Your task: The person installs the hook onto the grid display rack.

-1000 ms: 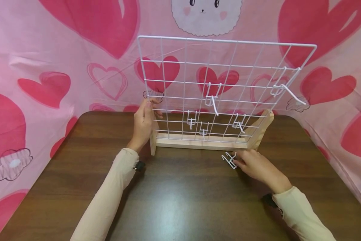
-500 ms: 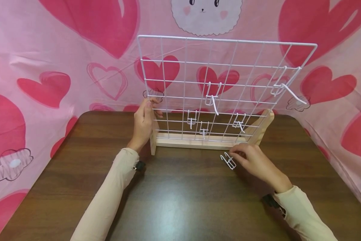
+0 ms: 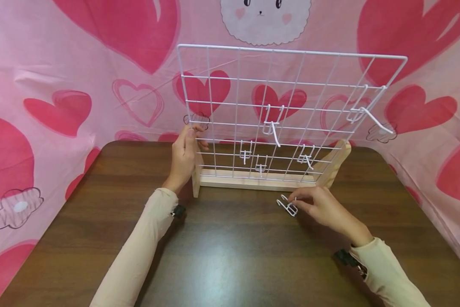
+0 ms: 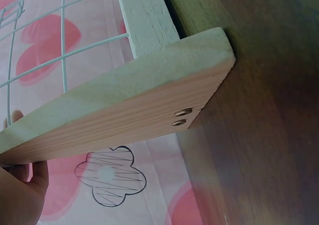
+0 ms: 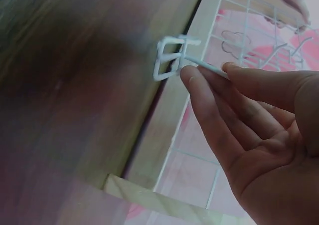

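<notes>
A white wire grid rack on a wooden stand stands near the table's back edge. My left hand grips its left side; the left wrist view shows the fingers about the wooden side piece. In front of the rack's lower right, my right hand pinches a white wire hook by its prong, between thumb and fingers. In the right wrist view, the square back of the hook points away from the hand. It is held apart from the grid.
Several white hooks hang on the grid, including a middle hook and a long hook at the right edge. A wooden crossbar joins the side pieces. The brown table extends forward; a pink heart-patterned cloth hangs behind.
My right hand has shifted slightly left with the hook, and its fingers have changed their hold on the prong. The left hand and rack have stayed in place.
</notes>
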A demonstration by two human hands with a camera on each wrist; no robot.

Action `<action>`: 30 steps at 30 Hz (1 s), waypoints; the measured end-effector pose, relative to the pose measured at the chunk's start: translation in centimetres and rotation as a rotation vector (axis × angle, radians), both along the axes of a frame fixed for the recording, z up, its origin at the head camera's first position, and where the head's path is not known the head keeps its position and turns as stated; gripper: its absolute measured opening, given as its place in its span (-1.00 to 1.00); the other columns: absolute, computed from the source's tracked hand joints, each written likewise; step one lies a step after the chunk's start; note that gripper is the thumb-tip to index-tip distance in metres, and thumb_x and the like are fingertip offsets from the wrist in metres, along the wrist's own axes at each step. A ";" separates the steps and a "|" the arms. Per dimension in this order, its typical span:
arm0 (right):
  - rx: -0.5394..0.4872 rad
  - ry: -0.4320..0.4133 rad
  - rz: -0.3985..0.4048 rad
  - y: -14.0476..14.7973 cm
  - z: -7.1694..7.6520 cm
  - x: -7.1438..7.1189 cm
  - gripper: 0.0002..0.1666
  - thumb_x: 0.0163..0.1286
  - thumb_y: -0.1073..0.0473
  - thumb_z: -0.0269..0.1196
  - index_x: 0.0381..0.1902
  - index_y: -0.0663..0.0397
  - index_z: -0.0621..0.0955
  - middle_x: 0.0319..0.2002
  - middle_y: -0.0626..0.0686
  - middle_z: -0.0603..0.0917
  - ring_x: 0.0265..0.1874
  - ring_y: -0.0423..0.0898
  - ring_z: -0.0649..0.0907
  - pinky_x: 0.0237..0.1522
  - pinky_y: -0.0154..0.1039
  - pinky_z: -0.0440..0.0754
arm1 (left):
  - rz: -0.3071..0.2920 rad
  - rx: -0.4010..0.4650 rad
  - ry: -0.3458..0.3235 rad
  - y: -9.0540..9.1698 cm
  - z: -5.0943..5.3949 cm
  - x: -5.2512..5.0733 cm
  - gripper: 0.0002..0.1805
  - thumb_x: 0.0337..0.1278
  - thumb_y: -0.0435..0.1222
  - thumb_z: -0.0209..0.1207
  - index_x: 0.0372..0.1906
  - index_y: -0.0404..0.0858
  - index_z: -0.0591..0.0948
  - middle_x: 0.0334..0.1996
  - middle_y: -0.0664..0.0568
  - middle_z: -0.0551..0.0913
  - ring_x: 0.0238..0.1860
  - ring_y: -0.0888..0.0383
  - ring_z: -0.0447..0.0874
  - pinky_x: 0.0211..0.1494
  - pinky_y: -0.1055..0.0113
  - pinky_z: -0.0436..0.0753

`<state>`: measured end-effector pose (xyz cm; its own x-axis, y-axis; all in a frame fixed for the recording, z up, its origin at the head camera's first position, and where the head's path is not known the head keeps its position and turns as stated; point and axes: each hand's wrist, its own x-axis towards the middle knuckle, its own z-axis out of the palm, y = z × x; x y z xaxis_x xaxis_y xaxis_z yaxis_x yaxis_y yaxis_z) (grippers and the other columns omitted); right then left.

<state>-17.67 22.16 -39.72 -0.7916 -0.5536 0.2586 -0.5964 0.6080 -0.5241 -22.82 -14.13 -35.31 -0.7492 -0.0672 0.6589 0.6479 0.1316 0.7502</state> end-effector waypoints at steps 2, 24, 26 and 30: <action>-0.001 0.001 -0.001 -0.1 0.2 0.2 -0.83 0.26 0.41 0.35 -0.28 0.04 0.75 -0.32 -0.13 0.75 -0.34 -0.31 0.64 -0.30 -0.33 0.67 | 0.004 0.000 0.000 0.0 0.0 0.0 -0.71 0.54 -0.45 -0.23 -0.03 -0.53 0.49 -0.35 -0.44 0.57 -0.40 -0.29 0.61 -0.26 -0.24 0.68; -0.205 0.158 0.034 -2.4 4.1 3.5 -0.72 0.15 0.39 0.45 -0.20 -0.02 0.78 -0.22 -0.19 0.78 -0.22 -0.28 0.73 -0.20 -0.56 0.64 | 0.011 -0.008 -0.010 -0.3 -1.3 -1.2 -0.66 0.57 -0.38 -0.26 0.00 -0.54 0.48 -0.34 -0.49 0.57 -0.41 -0.17 0.63 -0.29 -0.09 0.72; -0.236 0.176 0.049 -2.5 4.4 3.8 -0.70 0.13 0.41 0.46 -0.18 0.00 0.78 -0.20 -0.17 0.78 -0.18 -0.26 0.74 -0.14 -0.55 0.64 | 0.011 -0.006 -0.015 -0.5 -1.9 -1.8 -0.66 0.58 -0.36 -0.26 0.01 -0.51 0.49 -0.34 -0.46 0.58 -0.41 -0.13 0.64 -0.28 -0.07 0.73; -0.281 0.196 0.066 -2.7 4.9 4.2 -0.68 0.10 0.45 0.46 -0.19 0.03 0.79 -0.21 -0.15 0.79 -0.18 -0.26 0.75 -0.09 -0.53 0.64 | 0.010 0.000 -0.016 -0.6 -2.4 -2.1 -0.64 0.60 -0.28 -0.24 0.01 -0.46 0.51 -0.36 -0.37 0.60 -0.40 -0.21 0.64 -0.28 -0.09 0.73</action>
